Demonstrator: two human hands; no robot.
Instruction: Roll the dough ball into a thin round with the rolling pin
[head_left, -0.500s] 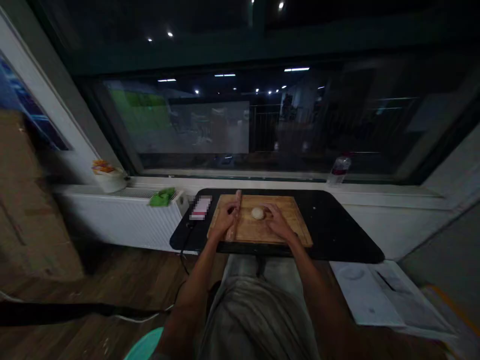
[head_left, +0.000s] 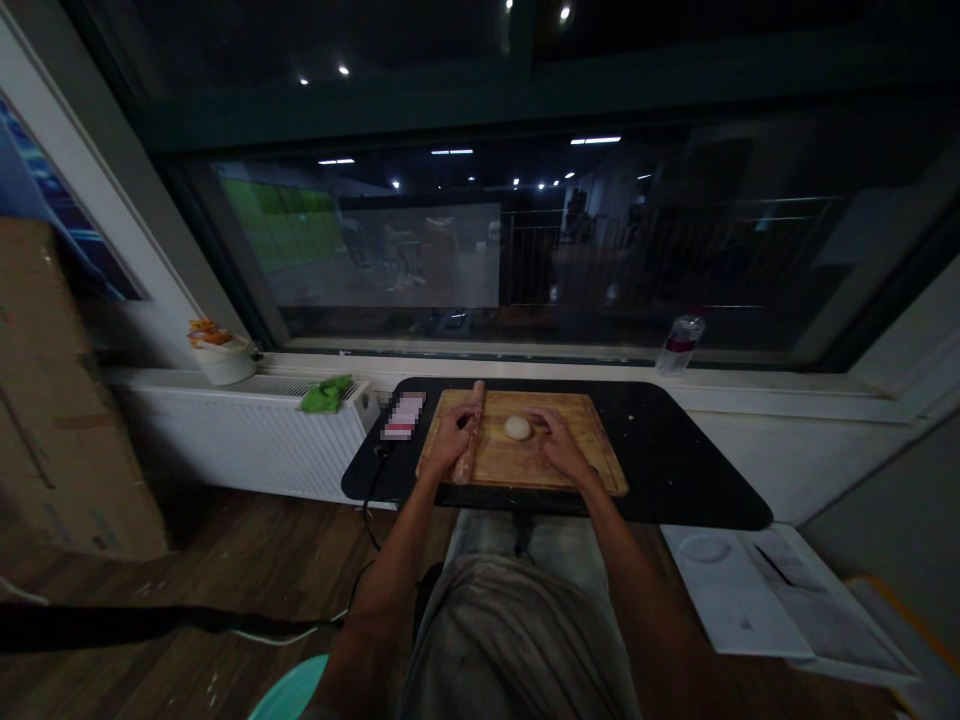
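Observation:
A wooden cutting board (head_left: pixel 540 470) lies on the black tabletop in front of me. On its left part a slim wooden rolling pin (head_left: pixel 466 455) points away from me. My left hand (head_left: pixel 450 438) is at the pin's left side, thumb and fingers curled against it. Near the board's middle sits a round, pale ball of dough (head_left: pixel 517 428). Just right of the ball is my right hand (head_left: pixel 561 445), its fingers apart and loosely curved, with nothing held. I cannot tell whether its fingertips touch the dough.
A phone (head_left: pixel 403 415) lies left of the board, near a black cable. On the sill stands a water bottle (head_left: pixel 681 343). A green cloth (head_left: pixel 325 394) and a white tub (head_left: pixel 225 362) rest over the radiator. White sheets (head_left: pixel 739 590) lie below the table's right end.
The camera view has shifted slightly and looks sharper. Both hands, the rolling pin and the dough ball keep nearly the same places on the board.

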